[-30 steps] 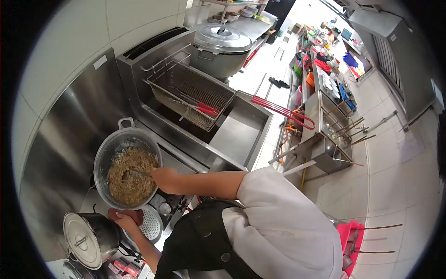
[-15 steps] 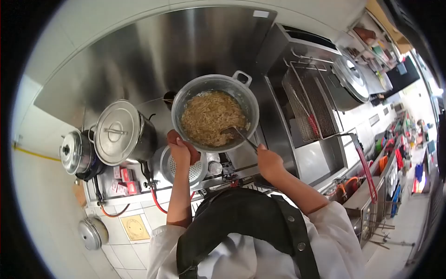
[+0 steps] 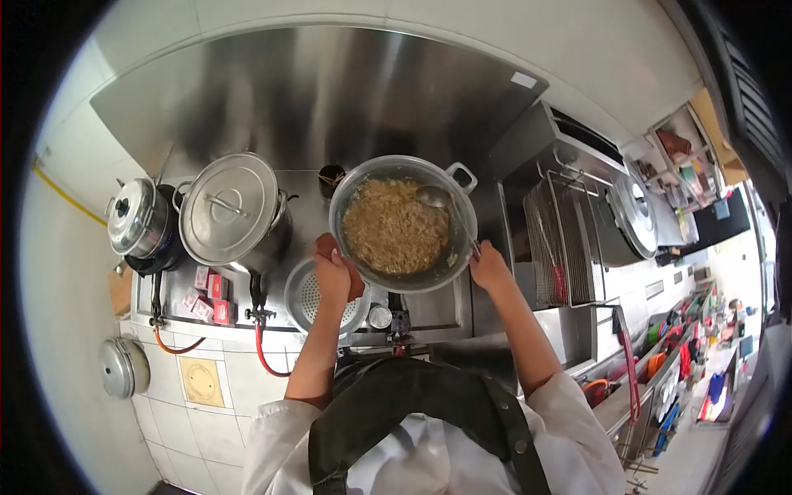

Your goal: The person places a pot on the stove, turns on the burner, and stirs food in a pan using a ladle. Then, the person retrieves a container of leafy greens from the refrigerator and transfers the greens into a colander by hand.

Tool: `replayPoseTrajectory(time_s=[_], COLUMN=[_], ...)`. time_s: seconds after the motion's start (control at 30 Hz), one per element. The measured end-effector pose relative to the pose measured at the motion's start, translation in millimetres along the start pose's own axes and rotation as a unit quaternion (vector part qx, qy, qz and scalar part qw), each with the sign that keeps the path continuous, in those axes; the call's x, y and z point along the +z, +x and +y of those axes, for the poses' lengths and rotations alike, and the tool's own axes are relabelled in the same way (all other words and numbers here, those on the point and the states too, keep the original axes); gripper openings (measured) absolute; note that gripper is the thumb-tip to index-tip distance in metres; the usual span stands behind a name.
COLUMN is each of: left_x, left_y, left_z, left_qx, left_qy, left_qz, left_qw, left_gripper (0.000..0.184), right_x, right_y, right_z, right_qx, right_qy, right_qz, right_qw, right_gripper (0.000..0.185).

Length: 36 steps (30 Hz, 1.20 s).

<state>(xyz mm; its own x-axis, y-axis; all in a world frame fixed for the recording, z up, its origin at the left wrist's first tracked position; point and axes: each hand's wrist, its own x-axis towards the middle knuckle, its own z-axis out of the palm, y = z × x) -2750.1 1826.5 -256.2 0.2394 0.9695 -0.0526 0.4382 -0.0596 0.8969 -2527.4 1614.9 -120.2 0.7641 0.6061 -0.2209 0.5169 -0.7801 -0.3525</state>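
A wide metal pot (image 3: 464, 235) holds a brown, shredded-looking food (image 3: 392, 231). My left hand (image 3: 334, 285) is closed on a reddish-brown cloth (image 3: 356, 285) pressed against the pot's lower left side; whatever handle lies beneath is hidden. At the upper right of the pot a bare loop handle (image 3: 463, 176) sticks out. My right hand (image 3: 492, 267) grips the handle of a metal ladle (image 3: 433, 196) just outside the pot's right rim. The ladle's bowl rests on the food near the upper right inner wall.
Left of the pot stand a large lidded pot (image 3: 227, 210) and a smaller lidded one (image 3: 132, 216). A perforated strainer (image 3: 309, 301) sits by my left forearm, near small red-and-white boxes (image 3: 218, 287). Wire fryer baskets (image 3: 565, 239) are on the right. A steel backsplash (image 3: 313, 99) rises behind.
The ladle has gone from the lower right of the food to the upper right, and its bowl shows more. My left hand keeps its hold at the pot. The camera view has shifted.
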Motion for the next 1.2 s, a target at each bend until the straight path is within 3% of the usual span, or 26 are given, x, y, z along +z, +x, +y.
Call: replayPoseTrajectory(time_s=[0.1, 0.2, 0.3, 0.33, 0.43, 0.53, 0.63, 0.8, 0.9, 1.03, 1.2], left_x=[-6.0, -3.2, -8.6, -7.1, -2.6, -0.2, -4.9, -0.5, 2.6, -4.0, -7.3], left_y=[0.8, -0.9, -1.4, -1.2, -1.7, -0.2, -1.7, 2.5, 0.2, -3.5, -6.0], left_z=[6.2, 0.3, 9.0, 7.8, -1.7, 0.8, 7.7, -5.6, -7.7, 2.9, 2.8], left_qx=[-0.052, 0.038, -0.036, -0.021, 0.004, -0.011, -0.008, 0.015, 0.085, 0.003, 0.014], left_qy=[0.013, 0.008, 0.022, 0.016, 0.015, 0.032, 0.036, 0.059, 0.033, 0.060, 0.053], left_qz=[-0.048, 0.028, -0.017, -0.006, 0.021, 0.025, 0.004, -0.001, 0.047, -0.003, -0.022], left_qw=[0.997, 0.999, 0.999, 1.000, 1.000, 0.999, 0.999, 0.998, 0.995, 0.998, 0.998], left_gripper=[0.047, 0.043, 0.049, 0.049, 0.046, 0.040, 0.038, 0.036, 0.038, 0.041, 0.052], right_x=[18.7, 40.1, 64.0, 73.0, 78.5, 103.5, 117.9, 103.1, 117.4, 101.6, 51.9], right_y=[57.1, 99.8, 128.6, 133.6, 118.1, 110.1, 100.6, 52.1, 38.2, 3.6, -36.0], right_z=[-6.7, -26.2, -48.0, -53.2, -81.2, -74.3, -85.5, -105.6, -85.8, -68.2, -55.3], right_qx=[0.046, 0.066, 0.087, 0.096, 0.052, -0.098, -0.030, -0.088, -0.121, -0.159, -0.151], right_qy=[-0.031, -0.025, 0.006, 0.019, -0.010, -0.097, -0.084, -0.051, -0.052, -0.006, -0.144], right_qz=[-0.010, -0.022, -0.066, -0.085, -0.090, -0.059, -0.122, -0.126, -0.126, -0.149, -0.143], right_qw=[0.998, 0.997, 0.994, 0.992, 0.995, 0.989, 0.988, 0.987, 0.983, 0.976, 0.967], right_gripper=[0.041, 0.048, 0.051, 0.051, 0.052, 0.051, 0.049, 0.042, 0.041, 0.039, 0.023])
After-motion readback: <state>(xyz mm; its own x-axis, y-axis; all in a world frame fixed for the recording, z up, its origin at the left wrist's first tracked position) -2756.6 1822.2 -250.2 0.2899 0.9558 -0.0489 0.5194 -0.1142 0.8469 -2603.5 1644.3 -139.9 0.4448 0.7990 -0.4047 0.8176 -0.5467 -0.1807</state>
